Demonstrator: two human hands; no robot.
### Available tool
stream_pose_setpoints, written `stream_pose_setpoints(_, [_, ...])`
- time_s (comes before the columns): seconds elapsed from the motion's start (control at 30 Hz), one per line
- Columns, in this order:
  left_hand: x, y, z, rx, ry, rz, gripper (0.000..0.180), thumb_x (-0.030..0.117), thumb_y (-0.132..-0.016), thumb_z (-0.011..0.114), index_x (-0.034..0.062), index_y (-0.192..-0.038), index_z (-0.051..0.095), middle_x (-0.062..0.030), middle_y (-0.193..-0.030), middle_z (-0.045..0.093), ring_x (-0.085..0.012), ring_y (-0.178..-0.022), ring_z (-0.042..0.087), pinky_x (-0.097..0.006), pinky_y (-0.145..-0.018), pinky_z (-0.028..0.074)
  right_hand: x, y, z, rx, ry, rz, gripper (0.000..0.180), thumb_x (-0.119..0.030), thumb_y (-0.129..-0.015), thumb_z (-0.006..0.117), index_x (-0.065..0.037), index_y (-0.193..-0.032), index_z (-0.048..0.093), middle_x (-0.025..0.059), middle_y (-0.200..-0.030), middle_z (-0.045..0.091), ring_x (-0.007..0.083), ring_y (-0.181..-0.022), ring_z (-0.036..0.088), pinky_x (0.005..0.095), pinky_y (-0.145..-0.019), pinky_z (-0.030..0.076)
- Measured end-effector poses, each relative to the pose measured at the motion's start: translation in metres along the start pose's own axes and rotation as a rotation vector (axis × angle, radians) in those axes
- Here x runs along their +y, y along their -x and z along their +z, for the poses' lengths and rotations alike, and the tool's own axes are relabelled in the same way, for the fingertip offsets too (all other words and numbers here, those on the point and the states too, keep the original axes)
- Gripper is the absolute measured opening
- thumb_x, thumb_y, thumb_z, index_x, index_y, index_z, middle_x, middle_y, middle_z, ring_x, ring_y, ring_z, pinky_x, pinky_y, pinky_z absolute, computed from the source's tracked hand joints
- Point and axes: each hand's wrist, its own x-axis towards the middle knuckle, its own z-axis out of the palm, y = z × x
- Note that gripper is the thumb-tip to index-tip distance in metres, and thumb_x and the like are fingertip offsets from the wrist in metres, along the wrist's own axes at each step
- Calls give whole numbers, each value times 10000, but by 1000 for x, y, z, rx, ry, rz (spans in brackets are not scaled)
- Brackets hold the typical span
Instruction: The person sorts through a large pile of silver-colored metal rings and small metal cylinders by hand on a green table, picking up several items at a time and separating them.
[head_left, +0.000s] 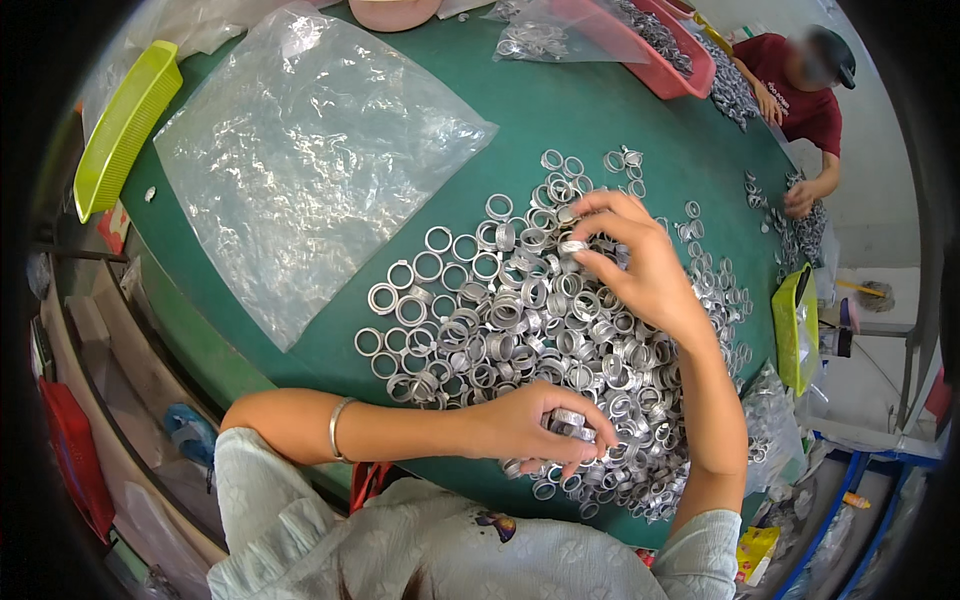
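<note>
A wide heap of silver metal rings (510,310) covers the middle of the green table (500,120). My left hand (545,425) is curled around several metal rings (572,420), low over the near side of the heap. Over the heap's far right part, my right hand (632,255) pinches a metal ring (573,246) between thumb and fingers. Single rings lie scattered along the heap's left edge, some flat and some on their sides. The palm of my left hand is partly hidden.
A large clear plastic bag (310,160) lies flat at the left. A green basket (125,135) stands at the far left, another green basket (795,330) at the right. Beyond are a pink bin (690,75) of metal parts and a person in a red shirt (800,110) handling parts.
</note>
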Motion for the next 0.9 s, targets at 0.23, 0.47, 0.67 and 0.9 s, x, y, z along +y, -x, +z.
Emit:
stream_pose_setpoints(0.23, [-8,-1,-5,136,457,224,540,495,-954,377,58,-1248,498,-115,-1034,560,-174,-812,590,-196,-404,394,-40,40,-15,-260,-394,-15,130,-97,-735,721,-21,-812,649,73,-851,635,206,-798,598,346,-768,472])
stream_pose_setpoints(0.47, [-7,-4,-7,128,428,222,332,286,-958,455,21,-1123,569,-125,-1021,581,-188,-786,594,-202,-393,382,2,0,2,65,-71,-15,128,-70,-758,680,-25,-874,649,94,-982,609,256,-961,550,351,-842,421])
stream_pose_setpoints(0.67, [-9,-1,-6,26,361,159,416,375,-960,456,13,-1137,555,-133,-1029,578,-180,-786,595,-197,-390,367,23,-19,34,31,309,-129,109,-85,-742,683,-30,-797,607,81,-1130,545,286,-1110,460,406,-945,333])
stream_pose_setpoints(0.9, [-10,5,-1,-6,464,121,447,421,-948,464,38,-1160,556,-116,-1031,579,-156,-778,590,-194,-393,367,-7,25,-12,-210,-1009,280,152,-138,-841,662,0,-898,639,85,-1035,628,141,-895,586,284,-806,455])
